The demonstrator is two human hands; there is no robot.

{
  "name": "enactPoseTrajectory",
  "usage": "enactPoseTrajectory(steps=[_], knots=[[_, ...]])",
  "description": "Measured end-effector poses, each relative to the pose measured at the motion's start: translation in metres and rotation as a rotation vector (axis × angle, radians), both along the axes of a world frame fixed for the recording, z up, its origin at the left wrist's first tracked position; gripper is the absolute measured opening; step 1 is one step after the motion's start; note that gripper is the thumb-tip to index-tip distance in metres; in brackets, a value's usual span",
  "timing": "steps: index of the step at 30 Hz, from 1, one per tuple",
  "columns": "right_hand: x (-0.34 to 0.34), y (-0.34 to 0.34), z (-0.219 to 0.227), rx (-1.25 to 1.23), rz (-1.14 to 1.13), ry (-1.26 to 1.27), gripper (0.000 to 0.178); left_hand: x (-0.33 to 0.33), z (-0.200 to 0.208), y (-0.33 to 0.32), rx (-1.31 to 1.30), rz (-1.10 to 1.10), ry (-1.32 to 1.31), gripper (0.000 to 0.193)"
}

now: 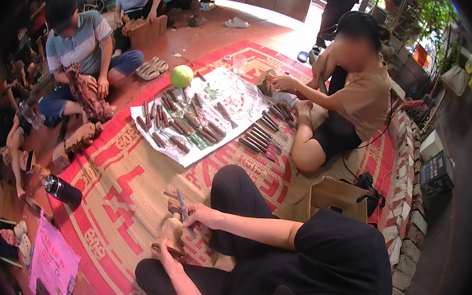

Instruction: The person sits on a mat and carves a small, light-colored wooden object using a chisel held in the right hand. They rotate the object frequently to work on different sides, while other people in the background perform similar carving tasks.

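Note:
A pale wooden carving (pixel 171 229) rests low between my bent legs on the patterned mat. My left hand (pixel 168 257) is closed on its near end, around a darker brown wooden part. In my right hand (pixel 199 215) I grip a slim carving tool (pixel 182 204), its long narrow end pointing up and away, right beside the carving. Whether the tool touches the wood I cannot tell. Beyond my knees, a white sheet (pixel 225 92) carries several wooden-handled chisels (pixel 191 120), and more chisels (pixel 260 137) lie in a row at its right edge.
Close on my right a person (pixel 363 88) sits working on a piece. Another person (pixel 78 49) holds a dark carving at the far left. A green round fruit (pixel 181 76), a black flask (pixel 63 191), a cardboard box (pixel 330 198) and a pink sack (pixel 52 264) stand or lie around.

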State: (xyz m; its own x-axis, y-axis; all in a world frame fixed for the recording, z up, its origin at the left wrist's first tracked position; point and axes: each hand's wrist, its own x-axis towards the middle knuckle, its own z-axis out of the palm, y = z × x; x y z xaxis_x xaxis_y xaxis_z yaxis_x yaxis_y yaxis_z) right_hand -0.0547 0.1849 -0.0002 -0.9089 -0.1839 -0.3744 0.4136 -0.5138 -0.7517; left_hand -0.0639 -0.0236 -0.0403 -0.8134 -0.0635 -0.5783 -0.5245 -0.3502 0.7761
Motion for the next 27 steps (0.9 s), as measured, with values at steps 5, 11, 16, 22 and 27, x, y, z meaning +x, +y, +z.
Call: enactPoseTrajectory(steps=[5, 11, 16, 22, 27], knots=[[-0.01, 0.012, -0.033, 0.15, -0.07, -0.007, 0.019, -0.008, -0.014, 0.005, 0.002, 0.024, 0.183, 0.089], [-0.004, 0.022, -0.026, 0.226, -0.224, -0.075, 0.006, -0.006, -0.012, -0.007, -0.108, 0.045, 0.164, 0.09], [-0.001, 0.028, -0.041, 0.04, -0.318, -0.167, 0.013, -0.006, -0.011, -0.006, -0.066, 0.013, 0.231, 0.095], [-0.001, 0.028, -0.051, 0.002, -0.274, -0.133, 0.014, -0.006, -0.014, -0.007, -0.133, -0.025, 0.189, 0.096], [-0.001, 0.031, -0.065, 0.03, -0.238, -0.102, 0.003, -0.007, -0.018, -0.007, -0.183, -0.06, 0.233, 0.105]])
